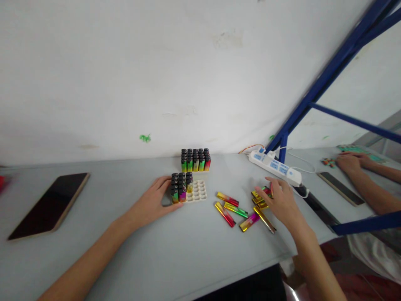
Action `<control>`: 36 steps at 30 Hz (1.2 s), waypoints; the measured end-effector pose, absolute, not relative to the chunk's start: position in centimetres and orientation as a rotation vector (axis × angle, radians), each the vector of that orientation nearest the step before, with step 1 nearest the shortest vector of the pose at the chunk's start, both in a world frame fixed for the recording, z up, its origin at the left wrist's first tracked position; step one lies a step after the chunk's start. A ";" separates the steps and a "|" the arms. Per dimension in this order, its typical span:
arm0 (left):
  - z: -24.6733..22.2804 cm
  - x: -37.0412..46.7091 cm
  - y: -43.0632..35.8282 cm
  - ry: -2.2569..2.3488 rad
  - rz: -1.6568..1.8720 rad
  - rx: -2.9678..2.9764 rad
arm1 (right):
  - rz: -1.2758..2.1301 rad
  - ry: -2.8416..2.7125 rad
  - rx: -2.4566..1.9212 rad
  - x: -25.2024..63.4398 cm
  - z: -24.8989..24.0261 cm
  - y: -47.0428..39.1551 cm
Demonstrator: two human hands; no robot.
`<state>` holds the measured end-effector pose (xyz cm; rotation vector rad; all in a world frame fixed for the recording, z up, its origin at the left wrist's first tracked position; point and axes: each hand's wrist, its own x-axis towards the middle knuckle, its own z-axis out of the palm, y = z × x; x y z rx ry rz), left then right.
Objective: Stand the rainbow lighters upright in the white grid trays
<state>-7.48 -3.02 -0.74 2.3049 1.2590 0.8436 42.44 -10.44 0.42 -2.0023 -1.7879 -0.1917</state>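
Note:
My left hand (pixel 155 195) grips the left end of a white plastic tray (pixel 202 194) with round holes, thumb in front and fingers behind. Upright black-topped lighters (pixel 178 186) fill the tray's left columns, while holes on its right side show bare. Over a small pile of shiny lighters (pixel 259 200) on the right, my right hand (pixel 278 196) has its fingers curled round a reddish lighter (pixel 271 189), partly hidden by them. Several loose lighters (pixel 232 209) in red, green, purple and gold lie flat between the tray and that hand.
Behind the tray stands a full block of upright lighters (pixel 196 161) near the wall. A dark-screened phone (pixel 50 205) lies at the left. To the right are a white power strip (pixel 275 167), a blue metal frame (pixel 303 98) and another person's hands (pixel 349 163).

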 end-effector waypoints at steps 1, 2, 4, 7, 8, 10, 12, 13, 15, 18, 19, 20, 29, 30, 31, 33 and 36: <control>-0.8 -7.5 -3.0 1.262 0.841 2.308 | -0.173 -1.820 -2.018 42.9 -0.5 -11.0; -0.9 -7.5 -3.0 1.264 0.840 2.311 | -0.131 -1.850 -2.034 43.0 -1.3 -11.3; -1.0 -7.5 -2.9 1.266 0.839 2.313 | -0.053 -1.875 -2.046 42.3 -2.8 -11.6; -1.1 -7.5 -2.9 1.260 0.844 2.312 | -0.008 -1.875 -1.975 40.6 -3.8 -10.5; -1.1 -7.5 -2.9 1.257 0.849 2.311 | -0.002 -1.879 -1.939 40.1 -3.9 -9.9; -1.0 -7.5 -3.0 1.246 0.860 2.305 | 0.013 -1.901 -1.869 39.3 -3.8 -8.6; -0.9 -7.4 -3.1 1.240 0.866 2.296 | 0.030 -1.940 -1.812 38.6 -3.7 -7.4; -0.9 -7.4 -3.2 1.240 0.869 2.291 | 0.038 -1.964 -1.791 38.2 -3.7 -7.0; -0.8 -7.3 -3.2 1.241 0.876 2.287 | 0.045 -2.007 -1.764 37.3 -3.7 -6.4; -0.8 -7.3 -3.1 1.233 0.870 2.299 | 0.024 -2.043 -1.745 35.7 -3.5 -6.0; -0.9 -7.4 -3.0 1.231 0.861 2.305 | 0.012 -2.044 -1.734 35.2 -3.3 -5.8; -0.9 -7.4 -3.0 1.232 0.852 2.310 | 0.004 -2.039 -1.718 34.7 -3.1 -5.6; -1.2 -7.6 -2.8 1.252 0.865 2.313 | 0.162 -1.881 -1.476 34.1 -0.8 -4.5; -1.2 -7.6 -2.8 1.251 0.871 2.315 | 0.165 -1.839 -1.475 34.7 -0.7 -4.2; -1.2 -7.7 -2.8 1.250 0.875 2.318 | 0.162 -1.801 -1.489 35.5 -0.4 -3.8; -1.2 -7.7 -2.7 1.242 0.881 2.322 | 0.170 -1.769 -1.548 37.3 0.3 -3.1; -1.2 -7.7 -2.8 1.238 0.878 2.318 | 0.197 -1.827 -1.605 39.2 2.3 -3.1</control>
